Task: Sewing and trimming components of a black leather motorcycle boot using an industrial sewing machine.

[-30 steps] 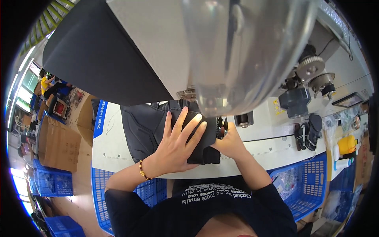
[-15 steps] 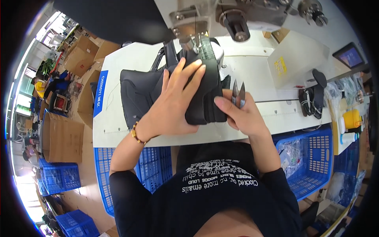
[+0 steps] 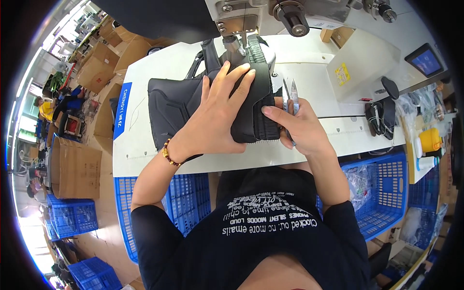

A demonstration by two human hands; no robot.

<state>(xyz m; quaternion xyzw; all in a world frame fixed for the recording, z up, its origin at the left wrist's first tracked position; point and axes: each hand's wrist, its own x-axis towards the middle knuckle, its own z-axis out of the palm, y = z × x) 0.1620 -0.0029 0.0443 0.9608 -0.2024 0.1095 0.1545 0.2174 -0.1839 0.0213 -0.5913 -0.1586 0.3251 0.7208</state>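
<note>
A black padded fabric piece (image 3: 174, 96), perhaps part of a bag, lies on the white machine table under the needle area of a sewing machine (image 3: 241, 24). My left hand (image 3: 215, 113) rests on it with fingers spread, pressing from above. At the right side of the piece, a gathered black edge (image 3: 266, 118) shows beneath a smooth flap. My right hand (image 3: 302, 123) pinches that edge between thumb and fingers. Metal thread snips (image 3: 290, 94) are held in the same hand, blades pointing away from me. The right fingertips below the edge are partly hidden.
Blue plastic baskets (image 3: 123, 222) stand below the table on both sides; the right basket (image 3: 386, 208) holds clear plastic bags. A translucent guard (image 3: 360, 70), a small screen (image 3: 425, 62) and a black cable bundle (image 3: 382, 118) are at the right. Cardboard boxes (image 3: 75, 169) stand at the left.
The gathered edge by my right hand is now more exposed. The snips' blades sit closer together and the right thumb has shifted slightly upward. My left hand keeps its hold-down pose.
</note>
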